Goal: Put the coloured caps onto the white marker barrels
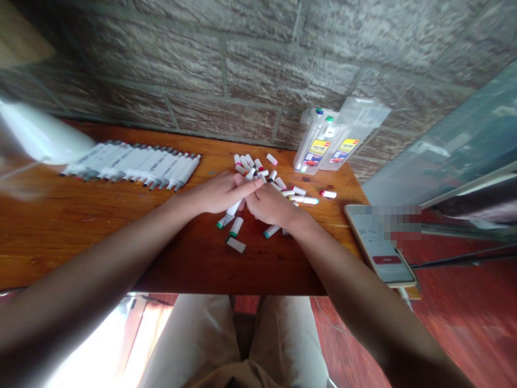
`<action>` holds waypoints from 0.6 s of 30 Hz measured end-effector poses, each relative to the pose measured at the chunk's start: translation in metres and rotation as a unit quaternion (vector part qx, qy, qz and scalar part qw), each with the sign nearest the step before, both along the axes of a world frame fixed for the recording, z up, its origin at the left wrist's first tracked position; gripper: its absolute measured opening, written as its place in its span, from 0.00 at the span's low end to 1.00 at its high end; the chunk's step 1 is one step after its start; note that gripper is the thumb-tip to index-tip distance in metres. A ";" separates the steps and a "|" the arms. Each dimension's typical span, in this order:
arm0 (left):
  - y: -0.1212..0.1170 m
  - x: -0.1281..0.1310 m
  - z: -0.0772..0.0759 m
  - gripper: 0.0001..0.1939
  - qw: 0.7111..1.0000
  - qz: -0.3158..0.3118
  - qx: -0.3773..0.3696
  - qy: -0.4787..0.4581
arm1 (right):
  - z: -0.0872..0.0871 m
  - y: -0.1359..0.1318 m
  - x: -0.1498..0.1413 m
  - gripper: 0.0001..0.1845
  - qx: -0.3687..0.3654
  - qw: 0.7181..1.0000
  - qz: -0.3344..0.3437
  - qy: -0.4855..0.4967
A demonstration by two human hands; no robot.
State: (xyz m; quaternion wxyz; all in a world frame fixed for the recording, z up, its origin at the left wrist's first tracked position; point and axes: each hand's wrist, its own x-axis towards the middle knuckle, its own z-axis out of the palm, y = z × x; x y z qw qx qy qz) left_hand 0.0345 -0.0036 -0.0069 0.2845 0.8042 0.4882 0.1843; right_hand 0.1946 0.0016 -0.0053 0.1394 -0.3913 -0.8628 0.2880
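My left hand is closed around a white marker, its thumb stretched across toward the other hand. The marker slants, with its grey end pointing down toward me. Pressed against it at the marker's upper part is my right hand, fingers curled; its exact grip is partly hidden. Loose white caps with coloured ends lie around both hands, among them a green-ended cap just in front and a pink-ended cap behind. A blue-ended cap lies beside my right wrist.
A row of capless-looking white markers lies at the left on the wooden table. At the back right stands an open clear plastic case against the brick wall. A phone rests on the right edge. A blurred white object is far left.
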 end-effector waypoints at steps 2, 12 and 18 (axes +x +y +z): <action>0.000 0.000 0.000 0.36 1.000 0.004 0.007 -0.005 | 0.000 0.000 0.000 0.34 -0.002 1.000 0.001 -0.003; 0.001 0.000 0.000 0.39 1.000 0.000 0.002 0.011 | 0.001 0.000 0.000 0.34 -0.030 0.999 0.000 0.017; 0.000 -0.001 0.001 0.41 1.000 0.002 -0.009 0.018 | 0.000 0.001 0.000 0.33 -0.032 0.999 0.007 0.038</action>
